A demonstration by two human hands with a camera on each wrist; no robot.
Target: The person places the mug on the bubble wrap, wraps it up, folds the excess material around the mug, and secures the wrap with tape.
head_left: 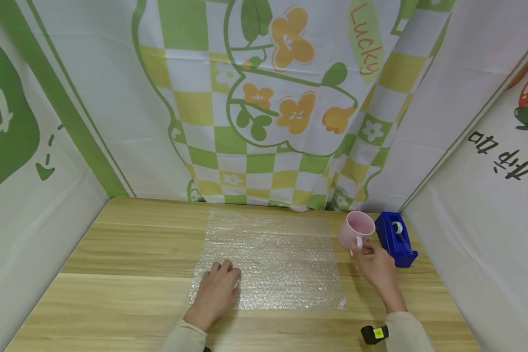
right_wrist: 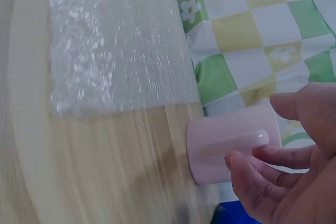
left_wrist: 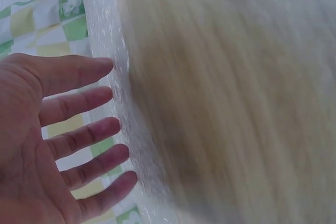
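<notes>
In the head view, the pink mug (head_left: 348, 236) stands upright far right, between bubble wrap (head_left: 281, 259) and tape dispenser (head_left: 399, 252). The left hand (head_left: 217, 289) rests on the wrap's near left.

Left wrist: its 5 digits spread loosely, holding nothing.

Right wrist: the right hand's (right_wrist: 310, 187) fingers meet the handle (right_wrist: 247, 139); whether they grip, I cannot tell. Probably hard, slick, breakable: handle best.
</notes>
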